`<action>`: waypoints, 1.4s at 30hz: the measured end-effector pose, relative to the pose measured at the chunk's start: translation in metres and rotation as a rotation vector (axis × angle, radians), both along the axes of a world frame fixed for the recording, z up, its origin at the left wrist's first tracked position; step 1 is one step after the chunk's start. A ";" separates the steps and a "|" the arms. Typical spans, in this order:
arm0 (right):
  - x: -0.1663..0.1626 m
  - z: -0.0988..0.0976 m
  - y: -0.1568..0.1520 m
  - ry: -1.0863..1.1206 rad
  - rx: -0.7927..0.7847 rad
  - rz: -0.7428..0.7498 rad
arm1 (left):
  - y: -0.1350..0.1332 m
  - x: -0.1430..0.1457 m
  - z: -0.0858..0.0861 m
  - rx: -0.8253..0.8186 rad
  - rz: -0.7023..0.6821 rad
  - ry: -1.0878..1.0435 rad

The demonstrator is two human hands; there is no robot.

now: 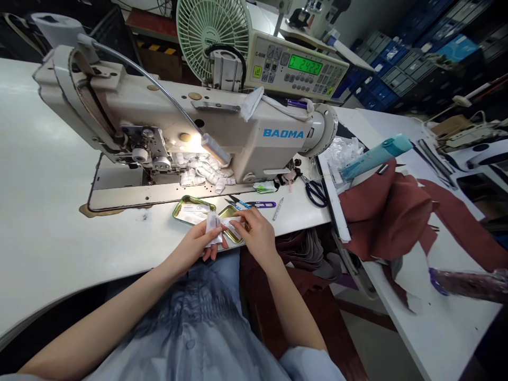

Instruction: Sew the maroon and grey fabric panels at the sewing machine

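Observation:
My left hand (201, 239) is closed around a small white packet (214, 228) with faint print. My right hand (256, 233) pinches a white printed slip (233, 224) right beside the packet. Whether slip and packet are joined, I cannot tell. Under and behind my fingers lies a gold-coloured tin half (237, 238), partly hidden. Left of it sits a green-rimmed shallow tin (174, 216) with a white printed card (194, 209) inside. Thread snips (262, 204) with a purple handle and a white pen-like stick (278, 209) lie just beyond my right hand.
A BAOMA sewing machine (254, 143) stands behind, with a lit lamp and a heap of white fabric pieces (204, 172) under its arm. Dark-handled scissors (315, 193) lie at right. Reddish-brown material (384, 211) and a turquoise bottle (377, 156) are on the right-hand table.

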State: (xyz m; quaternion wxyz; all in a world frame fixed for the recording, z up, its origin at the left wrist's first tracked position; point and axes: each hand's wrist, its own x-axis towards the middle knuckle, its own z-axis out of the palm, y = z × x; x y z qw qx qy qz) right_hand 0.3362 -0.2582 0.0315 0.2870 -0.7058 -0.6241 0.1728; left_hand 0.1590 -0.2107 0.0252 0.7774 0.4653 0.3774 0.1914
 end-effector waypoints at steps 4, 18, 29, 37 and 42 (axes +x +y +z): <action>-0.007 -0.004 0.005 0.246 -0.018 0.094 | -0.001 0.008 -0.001 0.025 -0.052 -0.013; 0.001 -0.004 0.009 0.130 -0.060 0.035 | 0.000 -0.001 -0.002 -0.048 -0.030 -0.040; 0.019 -0.006 0.020 0.044 -0.118 0.139 | 0.001 -0.003 -0.003 -0.021 -0.057 0.005; 0.011 -0.001 0.018 -0.028 -0.068 0.020 | 0.001 -0.001 -0.001 -0.009 -0.068 0.052; 0.004 -0.001 0.013 0.235 -0.070 0.196 | 0.002 0.002 0.002 0.004 -0.065 0.060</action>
